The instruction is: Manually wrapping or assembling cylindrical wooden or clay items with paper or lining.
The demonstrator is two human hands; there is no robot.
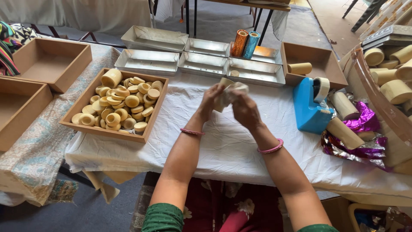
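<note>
Both my hands meet above the white cloth (pixel 223 141) at the table's middle. My left hand (pixel 209 101) and my right hand (pixel 245 111) together grip a small pale cylinder piece with crumpled white wrapping (pixel 231 89) around it. A pink bangle sits on each wrist. To the left, a brown tray (pixel 71 119) holds several cream round rings and cylinders (pixel 122 105). A blue tape dispenser (pixel 308 109) stands just right of my hands.
Several silver metal trays (pixel 148 62) line the far edge, with orange and blue foil rolls (pixel 245 44) on one. Empty brown boxes (pixel 51 60) lie left; another box (pixel 319 64) holds one cylinder. Cream cylinders and purple foil (pixel 365 120) crowd the right.
</note>
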